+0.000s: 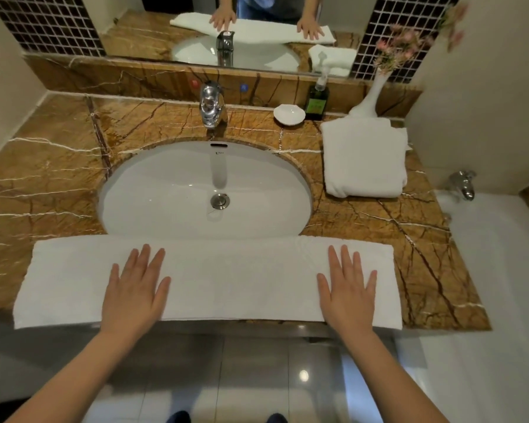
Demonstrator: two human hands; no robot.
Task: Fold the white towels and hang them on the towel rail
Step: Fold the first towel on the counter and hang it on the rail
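We note a long white terry towel, folded to a narrow strip, lying flat along the front of the brown veined marble desk, just before the white oval sink basin.

L. grip: the left hand lies palm-down on the strip, left of centre, fingers straight and spread. It is released, pressing and not grasping.
R. grip: the right hand lies likewise flat near the strip's right end, fingers straight, nothing clenched.
The towel's mid section lies bare between the two palms.

Edges: the near long edge hangs slightly over the desk front, esp. at the left corner. The far edge reaches the basin's front rim. The right end stops short of the desk's right side, w/ bare marble beyond.

Room: open marble lies left of the basin. A second white towel, folded to a thick block, sits rear right, well apart from the strip and directly in front of a white vase. A chrome tap, small white dish and dark green pump bottle line the rear.
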